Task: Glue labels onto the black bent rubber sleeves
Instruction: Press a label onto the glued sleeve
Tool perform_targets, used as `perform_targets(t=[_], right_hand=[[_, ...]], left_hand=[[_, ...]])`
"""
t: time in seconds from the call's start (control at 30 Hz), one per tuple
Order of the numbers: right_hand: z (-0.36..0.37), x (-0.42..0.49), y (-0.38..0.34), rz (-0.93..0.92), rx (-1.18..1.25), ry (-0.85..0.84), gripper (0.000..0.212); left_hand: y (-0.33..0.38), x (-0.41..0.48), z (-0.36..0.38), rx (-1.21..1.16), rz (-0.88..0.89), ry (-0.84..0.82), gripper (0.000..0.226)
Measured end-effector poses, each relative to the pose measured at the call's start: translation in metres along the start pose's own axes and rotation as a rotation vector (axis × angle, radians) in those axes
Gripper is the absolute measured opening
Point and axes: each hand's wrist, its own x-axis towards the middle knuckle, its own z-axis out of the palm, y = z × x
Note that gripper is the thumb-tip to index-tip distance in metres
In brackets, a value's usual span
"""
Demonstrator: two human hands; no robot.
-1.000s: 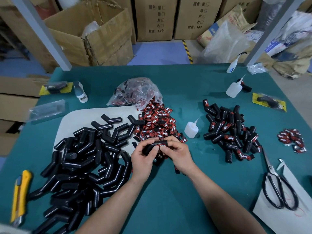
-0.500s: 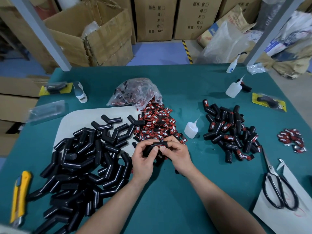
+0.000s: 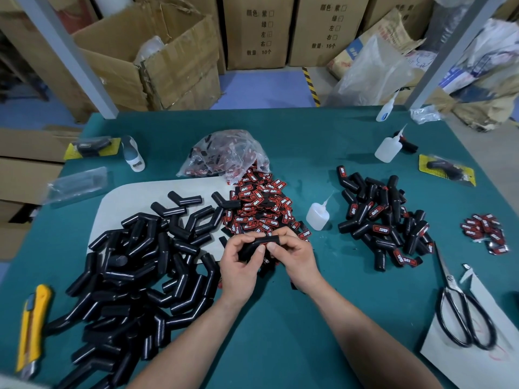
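Observation:
Both hands hold one black bent rubber sleeve (image 3: 259, 244) just above the green table, in front of the heap of red-and-black labels (image 3: 259, 209). My left hand (image 3: 238, 269) grips the sleeve's lower left leg. My right hand (image 3: 296, 259) pinches its upper right end, thumb pressed on top. Whether a label lies under the fingers is hidden. A large pile of plain black sleeves (image 3: 126, 273) lies to the left. A pile of labelled sleeves (image 3: 384, 220) lies to the right. A small glue bottle (image 3: 317, 216) stands between the labels and the labelled pile.
A clear bag of labels (image 3: 224, 155) sits behind the heap. Scissors (image 3: 460, 310) lie on white paper at right, a yellow utility knife (image 3: 31, 327) at the left edge. A second glue bottle (image 3: 389, 148) and a small label cluster (image 3: 484, 233) lie at right. Cardboard boxes stand beyond the table.
The hands stay in the same spot with the sleeve; the fingers have shifted slightly along it.

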Motion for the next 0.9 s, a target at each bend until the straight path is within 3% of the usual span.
perform_targets(t=[0.37, 0.73, 0.9], right_hand=[[0.002, -0.001, -0.003, 0.025, 0.063, 0.02, 0.007], [0.002, 0.0, 0.0, 0.012, 0.05, 0.052, 0.015], [0.001, 0.001, 0.002, -0.001, 0.024, 0.05, 0.015]], left_hand=[[0.003, -0.002, 0.0, 0.015, 0.069, -0.016, 0.017], [-0.007, 0.0, -0.004, 0.239, 0.27, -0.092, 0.01], [-0.012, 0.002, -0.004, 0.31, 0.248, -0.109, 0.017]])
